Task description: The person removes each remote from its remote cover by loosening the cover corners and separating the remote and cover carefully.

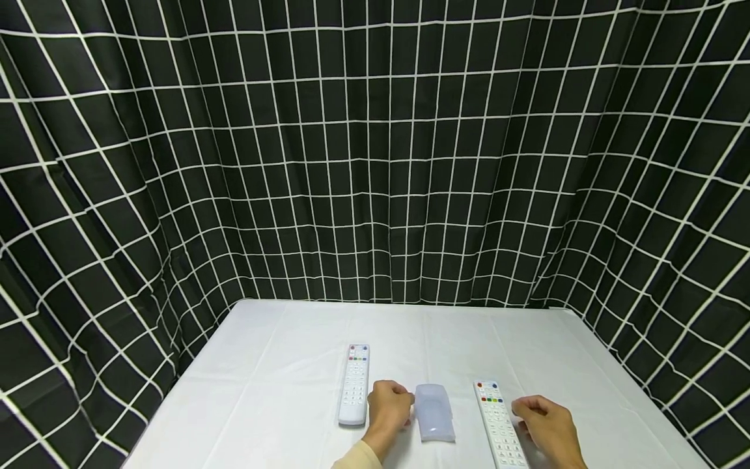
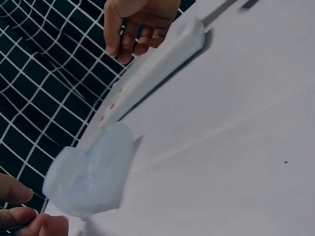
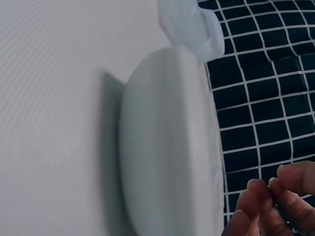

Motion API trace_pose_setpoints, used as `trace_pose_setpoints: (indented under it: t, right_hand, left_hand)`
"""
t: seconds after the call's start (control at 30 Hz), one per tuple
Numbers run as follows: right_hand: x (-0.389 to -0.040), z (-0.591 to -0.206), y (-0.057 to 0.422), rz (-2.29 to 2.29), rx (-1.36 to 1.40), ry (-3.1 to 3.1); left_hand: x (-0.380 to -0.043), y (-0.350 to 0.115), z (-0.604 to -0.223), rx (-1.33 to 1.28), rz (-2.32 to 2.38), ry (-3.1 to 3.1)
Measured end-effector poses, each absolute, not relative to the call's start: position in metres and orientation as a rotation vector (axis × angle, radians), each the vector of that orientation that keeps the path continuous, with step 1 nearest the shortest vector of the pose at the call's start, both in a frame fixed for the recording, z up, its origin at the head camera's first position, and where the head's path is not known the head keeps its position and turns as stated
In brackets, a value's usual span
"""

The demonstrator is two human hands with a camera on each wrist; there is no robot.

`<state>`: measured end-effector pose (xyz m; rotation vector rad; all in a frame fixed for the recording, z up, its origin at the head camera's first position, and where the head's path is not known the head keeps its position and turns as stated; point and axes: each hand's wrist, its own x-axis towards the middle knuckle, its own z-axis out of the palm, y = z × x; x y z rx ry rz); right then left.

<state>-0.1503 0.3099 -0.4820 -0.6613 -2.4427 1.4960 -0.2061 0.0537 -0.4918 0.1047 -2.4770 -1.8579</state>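
Observation:
A translucent, pale bluish soft sleeve lies on the table between my hands. My left hand is just left of it, fingers loosely bent and holding nothing; the left wrist view has the fingertips close to the sleeve. A white remote control with coloured buttons lies right of the sleeve. Beside its right edge is my right hand, fingers loosely curled around nothing. In the right wrist view this remote looms large, apart from the fingers. Left of my left hand lies another remote control, apparently within a translucent cover.
All of these lie on a white-covered table. A black curtain with a white grid surrounds its back and sides.

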Motion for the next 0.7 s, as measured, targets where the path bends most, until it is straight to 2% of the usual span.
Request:
trace_pose_setpoints:
  t: [0.7]
  right_hand:
    - [-0.154,-0.45,0.275,1.592,-0.459,-2.359]
  left_hand:
    - [-0.209,0.014,-0.466,0.061,-1.936,-2.277]
